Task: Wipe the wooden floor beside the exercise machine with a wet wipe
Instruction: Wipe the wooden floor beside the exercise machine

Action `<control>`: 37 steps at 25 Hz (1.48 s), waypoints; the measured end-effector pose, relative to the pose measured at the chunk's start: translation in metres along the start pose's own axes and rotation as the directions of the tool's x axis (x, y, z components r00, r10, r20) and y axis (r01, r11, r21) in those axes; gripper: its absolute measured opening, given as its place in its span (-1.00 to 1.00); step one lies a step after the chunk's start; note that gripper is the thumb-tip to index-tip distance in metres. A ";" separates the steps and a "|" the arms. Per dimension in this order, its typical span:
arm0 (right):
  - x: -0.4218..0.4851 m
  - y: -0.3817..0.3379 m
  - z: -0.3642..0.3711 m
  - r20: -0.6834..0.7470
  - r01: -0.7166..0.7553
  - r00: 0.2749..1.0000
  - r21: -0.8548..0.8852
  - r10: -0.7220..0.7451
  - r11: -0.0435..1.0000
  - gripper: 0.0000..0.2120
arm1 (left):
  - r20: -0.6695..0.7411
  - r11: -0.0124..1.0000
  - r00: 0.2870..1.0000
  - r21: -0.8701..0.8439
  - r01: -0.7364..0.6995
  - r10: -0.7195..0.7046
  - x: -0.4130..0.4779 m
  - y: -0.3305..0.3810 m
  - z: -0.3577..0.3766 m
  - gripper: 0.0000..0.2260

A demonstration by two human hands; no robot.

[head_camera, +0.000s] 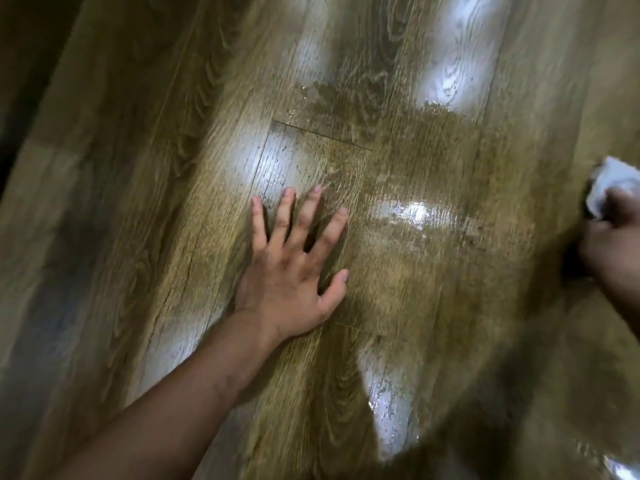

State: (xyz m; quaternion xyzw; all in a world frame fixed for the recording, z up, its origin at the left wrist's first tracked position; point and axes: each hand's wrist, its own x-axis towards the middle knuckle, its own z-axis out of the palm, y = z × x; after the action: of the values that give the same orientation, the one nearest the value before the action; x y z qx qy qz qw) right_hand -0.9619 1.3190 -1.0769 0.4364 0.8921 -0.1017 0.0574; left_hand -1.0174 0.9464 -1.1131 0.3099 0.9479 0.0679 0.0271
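Along the far left edge of the floor (138,202) ran a dark strip. It may have been the base of the exercise machine, but the view was too dim and smeared to say.

Further right, the left hand (294,271) lay palm down on the boards. Its fingers (284,216) were straight and spread wide, the thumb was out to the side, and it held nothing. It looked like a prop for the person's weight.

Just right of those fingertips was a wet patch (415,216), darker than the dry boards and glossy where the light caught it. It ran from the boards above the hand down past the wrist.

At the right edge of the floor in view, the white wipe (616,181) sat bunched up, with the right hand (609,244) on it. That hand was blurred and partly cut off by the frame. Its fingers seemed to be curled round the wad and pinching it against the boards.

The step in hand was the wiping itself, which judging by the damp spread was well under way in the middle. The next stroke probably called for dragging the wipe leftward across the patch with steady downward pressure. The dry boards under and beyond the left hand had not yet been reached, so that hand would have to lift or shift to let the wipe through.
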 end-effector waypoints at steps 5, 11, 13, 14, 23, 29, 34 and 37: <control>-0.055 -0.157 0.052 0.037 0.520 0.843 0.201 -0.537 0.830 -0.44 | 0.004 1.000 1.000 0.025 0.008 -0.008 0.000 0.000 0.001 -0.29; -0.040 -0.222 0.065 0.187 0.827 0.473 0.244 -0.861 0.507 -0.50 | -0.219 0.982 0.965 -0.153 0.109 -0.142 0.025 -0.002 -0.020 -0.46; -0.017 -0.149 0.052 0.089 0.696 0.680 0.235 -0.728 0.678 -0.51 | -0.274 0.988 0.952 -0.106 0.110 -0.136 0.072 -0.018 -0.034 -0.53; -0.009 -0.105 0.042 0.055 0.603 0.777 0.217 -0.627 0.767 -0.49 | -0.264 0.989 0.954 -0.073 0.125 -0.140 0.097 -0.029 -0.036 -0.52; -0.013 -0.134 0.043 0.086 0.483 0.856 0.220 -0.510 0.847 -0.39 | -0.040 0.984 0.983 0.008 0.177 -0.177 0.148 -0.054 -0.004 -0.43; -0.035 -0.236 0.058 0.216 0.831 0.460 0.236 -0.861 0.504 -0.48 | -0.083 0.987 0.984 -0.054 0.151 -0.155 0.147 -0.055 -0.003 -0.42; 0.011 -0.115 0.033 -0.001 0.561 0.823 0.166 -0.568 0.811 -0.49 | -0.051 0.977 0.981 -0.114 0.183 -0.189 0.147 -0.055 -0.007 -0.42; -0.044 -0.111 0.044 0.071 0.538 0.831 0.150 -0.552 0.829 -0.45 | -0.213 0.850 0.931 -0.502 0.157 -0.298 0.138 -0.065 -0.012 -0.59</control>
State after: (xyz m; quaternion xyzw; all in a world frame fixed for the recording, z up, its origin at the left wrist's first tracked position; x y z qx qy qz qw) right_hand -1.0223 1.2087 -1.0965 0.1598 0.9669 -0.1932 0.0482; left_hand -1.1681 0.9751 -1.1118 0.1651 0.9260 0.3387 -0.0252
